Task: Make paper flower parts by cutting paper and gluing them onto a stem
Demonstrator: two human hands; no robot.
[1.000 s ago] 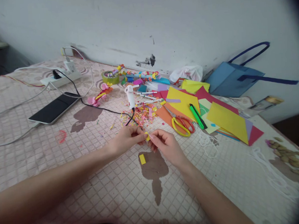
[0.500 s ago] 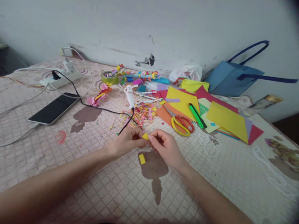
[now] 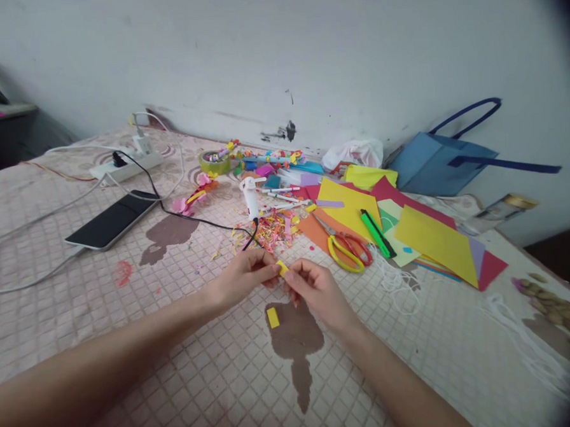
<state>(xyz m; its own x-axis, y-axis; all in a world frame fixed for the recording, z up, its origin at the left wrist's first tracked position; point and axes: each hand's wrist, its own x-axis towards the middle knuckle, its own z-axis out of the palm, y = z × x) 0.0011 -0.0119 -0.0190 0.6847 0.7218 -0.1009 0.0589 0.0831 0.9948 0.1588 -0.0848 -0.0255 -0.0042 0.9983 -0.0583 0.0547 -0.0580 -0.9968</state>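
Observation:
Between my two hands is a small piece of yellow paper (image 3: 282, 268), pinched at both ends. My left hand (image 3: 252, 274) grips its left side with thumb and fingertips. On the other side my right hand (image 3: 318, 291) closes thumb and fingers on it, covering part of the piece. Below them a yellow paper rectangle (image 3: 272, 317) lies flat on a brown patch of the cloth. Just beyond my hands is a heap of coloured paper shreds (image 3: 274, 232), with a white glue gun (image 3: 250, 199) standing at its left.
Yellow-and-red scissors (image 3: 347, 251), a green cutter (image 3: 378, 234) and coloured sheets (image 3: 437, 240) lie to the right, with white string (image 3: 396, 281) nearby. A blue bag (image 3: 439, 161) stands by the wall. At left are a phone-like black device (image 3: 113, 219), a power strip (image 3: 124, 168) and cables.
The view has tilted slightly, so the table sits lower in the picture. The yellow piece between my fingers has turned a little; both hands keep hold of it.

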